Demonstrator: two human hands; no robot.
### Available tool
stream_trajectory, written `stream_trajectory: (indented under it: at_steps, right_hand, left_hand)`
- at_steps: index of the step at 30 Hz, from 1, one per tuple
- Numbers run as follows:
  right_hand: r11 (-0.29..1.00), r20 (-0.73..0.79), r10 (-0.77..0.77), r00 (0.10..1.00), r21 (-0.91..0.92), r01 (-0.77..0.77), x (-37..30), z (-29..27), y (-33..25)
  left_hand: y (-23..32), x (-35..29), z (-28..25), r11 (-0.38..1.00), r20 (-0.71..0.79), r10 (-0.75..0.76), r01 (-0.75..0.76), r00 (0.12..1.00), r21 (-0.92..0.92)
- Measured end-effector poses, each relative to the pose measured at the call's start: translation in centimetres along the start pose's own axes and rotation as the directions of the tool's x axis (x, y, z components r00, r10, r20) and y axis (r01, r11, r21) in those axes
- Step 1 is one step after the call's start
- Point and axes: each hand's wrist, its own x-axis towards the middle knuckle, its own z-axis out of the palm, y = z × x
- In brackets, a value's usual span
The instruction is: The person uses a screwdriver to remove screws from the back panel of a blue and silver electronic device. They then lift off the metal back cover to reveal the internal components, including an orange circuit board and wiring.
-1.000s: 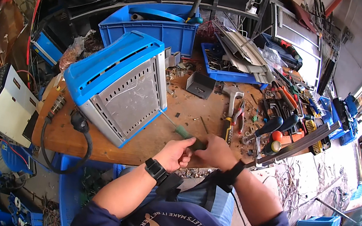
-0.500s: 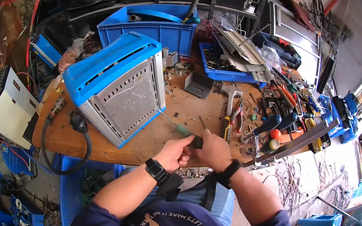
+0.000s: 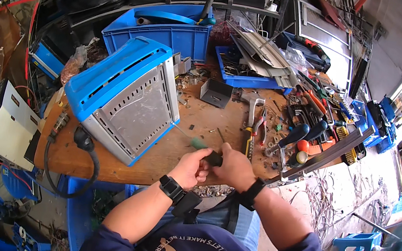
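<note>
While a black plug (image 3: 83,140) on its thick cable lay by the near left corner of the workbench (image 3: 192,116), the blue-and-grey case (image 3: 133,110) stood just to its right, on the left half of the top, slanted to the near edge. Its perforated side faced right, and the blue strip along the foot of that side ran from close to the near edge up toward the middle of the bench. At the far end of that strip, the blade of the green-and-black screwdriver (image 3: 198,144) appeared to meet the case, though the contact was too small to be sure of. From there the tool's long axis ran rightward and back toward the near edge, so the case lay ahead and to the left of the grip. The left hand (image 3: 190,167) was nearer the case, its thumb against the handle; whether its curled fingers squeezed it, I could not tell. Further right, the right hand (image 3: 236,168) was clamped on the dark rear of the handle. Beyond it, a hammer (image 3: 251,113) and red-handled pliers (image 3: 261,127) lay toward the bench's right end.
</note>
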Motion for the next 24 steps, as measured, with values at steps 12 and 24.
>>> stream_trajectory:
  at_steps: [12,24]
  right_hand:
    - [0.984,0.24,0.031,0.97,0.162,-0.072,0.6,-1.0,0.6]
    - [0.961,0.301,0.01,0.953,0.261,-0.092,0.9,-1.4,1.2]
  left_hand:
    - [0.1,-0.4,-0.4,0.999,-0.017,-0.011,0.011,1.0,0.035]
    - [-0.3,-0.6,-0.2,0.994,-0.042,0.108,-0.107,0.993,0.03]
